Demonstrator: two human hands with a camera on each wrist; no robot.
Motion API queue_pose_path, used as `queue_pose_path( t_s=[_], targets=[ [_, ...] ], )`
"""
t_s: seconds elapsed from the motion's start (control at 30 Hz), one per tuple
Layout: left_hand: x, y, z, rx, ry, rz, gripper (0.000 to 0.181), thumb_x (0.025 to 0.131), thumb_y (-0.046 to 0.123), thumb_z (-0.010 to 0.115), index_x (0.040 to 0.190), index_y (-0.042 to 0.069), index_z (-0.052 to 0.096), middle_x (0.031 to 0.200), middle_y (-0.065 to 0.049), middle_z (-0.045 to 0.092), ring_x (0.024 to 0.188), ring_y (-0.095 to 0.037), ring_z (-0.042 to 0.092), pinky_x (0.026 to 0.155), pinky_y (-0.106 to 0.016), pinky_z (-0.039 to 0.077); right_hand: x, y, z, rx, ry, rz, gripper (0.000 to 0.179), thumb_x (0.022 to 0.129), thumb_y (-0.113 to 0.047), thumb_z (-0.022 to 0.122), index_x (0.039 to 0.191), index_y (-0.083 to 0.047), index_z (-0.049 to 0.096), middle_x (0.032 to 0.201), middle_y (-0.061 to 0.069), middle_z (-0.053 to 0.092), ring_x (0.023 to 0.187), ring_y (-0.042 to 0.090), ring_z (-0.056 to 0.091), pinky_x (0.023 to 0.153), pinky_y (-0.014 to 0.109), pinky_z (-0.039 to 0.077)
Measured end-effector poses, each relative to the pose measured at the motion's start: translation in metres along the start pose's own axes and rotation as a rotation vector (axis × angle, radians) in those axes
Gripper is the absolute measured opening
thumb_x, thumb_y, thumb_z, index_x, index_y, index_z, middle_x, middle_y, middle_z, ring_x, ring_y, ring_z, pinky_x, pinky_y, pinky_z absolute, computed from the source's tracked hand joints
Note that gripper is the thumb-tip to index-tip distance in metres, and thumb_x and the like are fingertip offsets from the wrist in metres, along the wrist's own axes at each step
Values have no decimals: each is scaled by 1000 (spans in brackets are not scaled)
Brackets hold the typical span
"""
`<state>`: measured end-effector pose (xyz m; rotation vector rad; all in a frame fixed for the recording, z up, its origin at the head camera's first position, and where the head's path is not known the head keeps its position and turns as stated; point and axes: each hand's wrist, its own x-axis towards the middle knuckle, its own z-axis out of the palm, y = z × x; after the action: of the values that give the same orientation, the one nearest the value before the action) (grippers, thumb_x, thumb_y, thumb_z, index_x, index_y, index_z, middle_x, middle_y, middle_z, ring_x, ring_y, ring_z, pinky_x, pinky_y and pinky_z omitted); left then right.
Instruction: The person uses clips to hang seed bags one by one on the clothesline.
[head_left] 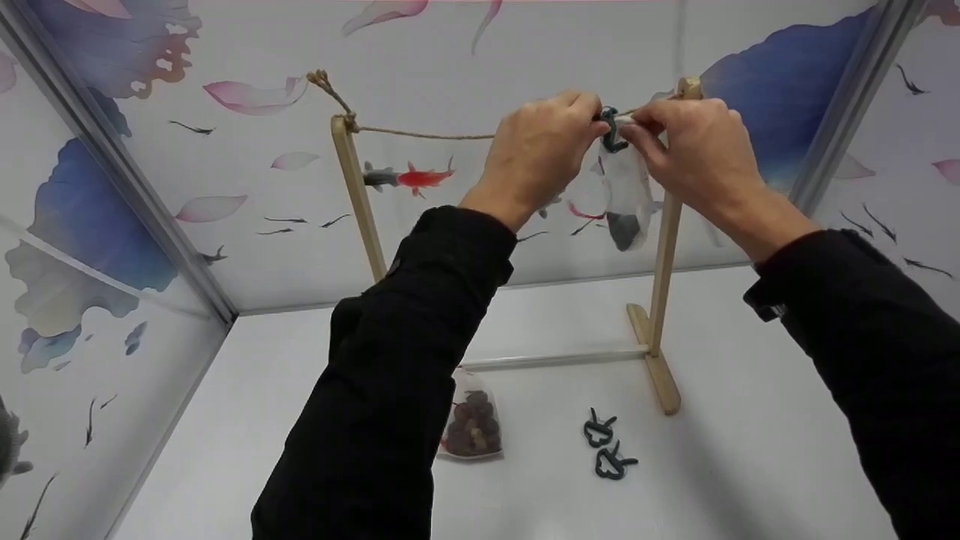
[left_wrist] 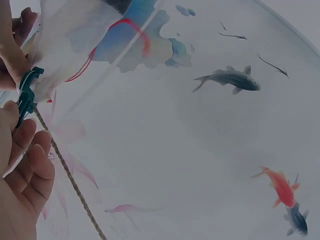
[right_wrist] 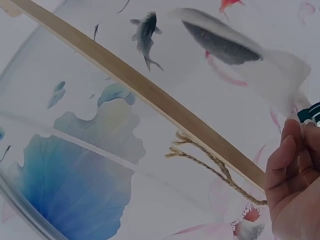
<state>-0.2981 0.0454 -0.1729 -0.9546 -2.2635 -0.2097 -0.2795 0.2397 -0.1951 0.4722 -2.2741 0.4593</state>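
At one o'clock my left hand pinches the green clip, my right hand the bag; seemingly pegging it to the rope, I should seat the clip before letting go

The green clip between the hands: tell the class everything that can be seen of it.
The clip is small and dark green, seemingly plastic, with pale lines along its body in the left wrist view. It stands roughly upright at the rope, near the right-hand post. The left hand pinches it; the right hand holds the hanging sheer bag close beside it. Whether it is fastened cannot be told.
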Motion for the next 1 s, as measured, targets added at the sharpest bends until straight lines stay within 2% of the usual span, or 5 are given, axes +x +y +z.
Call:
queue_pose_path(
  t_s=[0.17, 0.27, 0.53, 0.73, 1.0],
  targets=[
    [1, -1, -2, 51, -33, 4, 31, 108, 32, 50, 111, 7, 67, 104, -4, 69, 87, -21, 68, 77, -33, 55, 0, -1, 1, 9, -5, 14, 28, 103, -24, 63, 115, 0, 69, 97, 17, 75, 71, 33, 67, 60, 32, 43],
    [0, -2, -2, 91, -70, 15, 33, 108, 35, 48, 116, 7, 66, 107, -4, 68, 89, -22, 68, 77, -33, 56, -1, -1, 1, 17, -16, 19, 26, 103, -23, 63, 116, -1, 66, 97, 17, 75, 69, 32, 65, 59, 30, 37],
    [-3, -5, -2, 169, -152, 55, 51, 109, 42, 43, 140, 3, 54, 122, -9, 66, 89, -20, 68, 79, -28, 56, -4, 0, 4, 18, -39, -3, 26, 105, -24, 58, 117, -1, 64, 96, 20, 74, 72, 33, 69, 60, 37, 47],
    [-5, -6, 0, 167, -161, 59, 55, 110, 42, 38, 148, 3, 48, 126, -9, 64, 89, -20, 68, 80, -29, 56, -5, 1, 5, 2, -45, -32, 23, 105, -21, 59, 117, -2, 64, 94, 20, 74, 65, 32, 66, 56, 36, 44],
    [-8, -6, 4, 129, -120, 77, 53, 110, 40, 39, 148, 4, 50, 126, -11, 66, 92, -22, 69, 81, -31, 57, -8, 3, 8, -10, -50, -44, 23, 104, -22, 60, 116, -2, 63, 92, 19, 74, 58, 31, 63, 51, 34, 43]
  ],
)
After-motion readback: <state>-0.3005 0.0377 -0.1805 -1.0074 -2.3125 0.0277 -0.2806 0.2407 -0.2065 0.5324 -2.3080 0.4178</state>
